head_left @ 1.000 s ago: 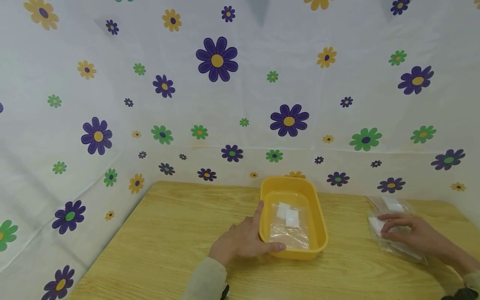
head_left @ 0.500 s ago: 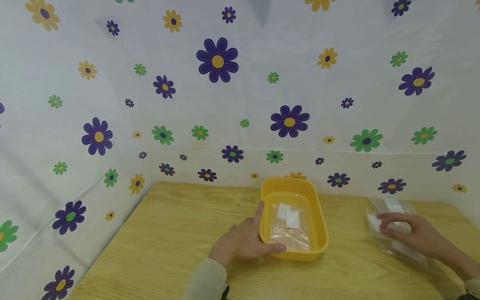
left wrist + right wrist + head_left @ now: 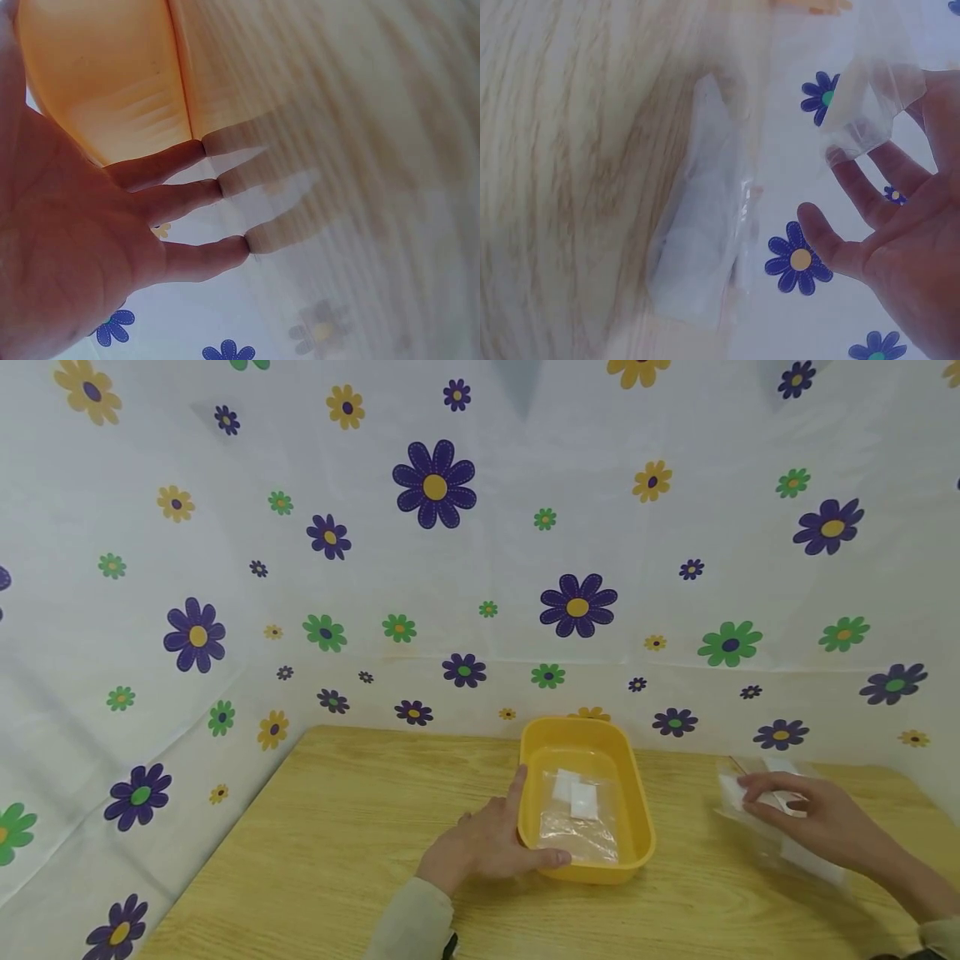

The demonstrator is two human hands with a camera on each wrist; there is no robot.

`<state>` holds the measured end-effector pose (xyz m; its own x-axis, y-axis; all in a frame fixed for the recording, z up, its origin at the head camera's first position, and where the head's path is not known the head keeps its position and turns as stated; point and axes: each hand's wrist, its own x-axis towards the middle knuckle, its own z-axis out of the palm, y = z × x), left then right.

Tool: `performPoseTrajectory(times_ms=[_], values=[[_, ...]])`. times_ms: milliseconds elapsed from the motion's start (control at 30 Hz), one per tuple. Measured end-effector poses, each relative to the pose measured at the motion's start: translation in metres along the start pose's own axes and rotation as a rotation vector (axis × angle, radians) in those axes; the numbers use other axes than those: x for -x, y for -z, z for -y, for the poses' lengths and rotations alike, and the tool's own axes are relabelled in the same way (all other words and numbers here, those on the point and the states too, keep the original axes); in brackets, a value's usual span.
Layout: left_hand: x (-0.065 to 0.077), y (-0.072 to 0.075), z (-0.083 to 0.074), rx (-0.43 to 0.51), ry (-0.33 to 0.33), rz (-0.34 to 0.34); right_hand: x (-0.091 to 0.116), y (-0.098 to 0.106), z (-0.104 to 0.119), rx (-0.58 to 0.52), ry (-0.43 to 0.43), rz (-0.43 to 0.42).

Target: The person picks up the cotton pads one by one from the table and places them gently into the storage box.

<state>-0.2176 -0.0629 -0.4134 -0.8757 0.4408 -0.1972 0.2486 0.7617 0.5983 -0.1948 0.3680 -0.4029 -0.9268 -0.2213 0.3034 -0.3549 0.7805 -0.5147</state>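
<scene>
On the wooden table stands a yellow plastic tub (image 3: 639,806). A clear plastic bag (image 3: 577,839) with white pieces lies inside it. My left hand (image 3: 487,839) rests against the tub's near left corner, thumb along the front rim and index finger on the side wall. In the left wrist view its other fingers reach down straight, tips at the table. To the right, my right hand (image 3: 825,818) pinches a clear plastic bag (image 3: 859,124) by its edge, raised off the table. Another clear bag with whitish contents (image 3: 694,232) lies on the table below.
A white sheet (image 3: 480,552) printed with flowers hangs behind and to the left of the wooden table (image 3: 360,802). The tub stands near the table's back edge.
My right hand has lifted the pinched bag slightly and drawn it a little left. The left hand and the tub keep their place.
</scene>
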Motion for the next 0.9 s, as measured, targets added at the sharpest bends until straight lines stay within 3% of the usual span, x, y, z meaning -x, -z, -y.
performPoseTrajectory(times_ms=[500, 900], values=[[0.000, -0.001, 0.000, -0.019, 0.009, -0.012, -0.012, -0.010, 0.033, -0.010, 0.132, -0.079], [0.001, 0.000, 0.000, -0.023, -0.008, -0.018, -0.019, -0.020, 0.064, -0.033, 0.113, -0.054]])
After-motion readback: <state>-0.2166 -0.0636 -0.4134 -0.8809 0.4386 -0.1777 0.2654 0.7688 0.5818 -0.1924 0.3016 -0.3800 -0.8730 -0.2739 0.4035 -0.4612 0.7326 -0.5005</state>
